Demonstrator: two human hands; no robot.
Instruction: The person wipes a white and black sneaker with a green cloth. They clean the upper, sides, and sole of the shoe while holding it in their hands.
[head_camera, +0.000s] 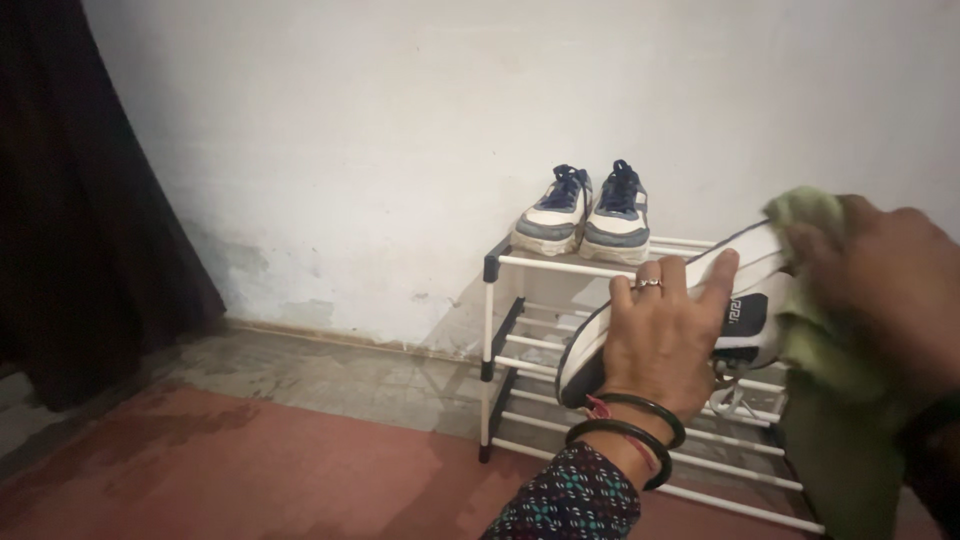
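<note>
Between both hands (760, 320) — white shoe (700, 310), green cloth (810, 335)

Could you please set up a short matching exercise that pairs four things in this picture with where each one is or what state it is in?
Things:
1. white shoe
2. green cloth
3. pair of sneakers
4. black bangles

Places or states:
A. on the left wrist
B. standing on the top shelf of the rack
C. gripped by the left hand
D. pressed to the shoe by the right hand

Pairs: 1-C, 2-D, 3-B, 4-A
</note>
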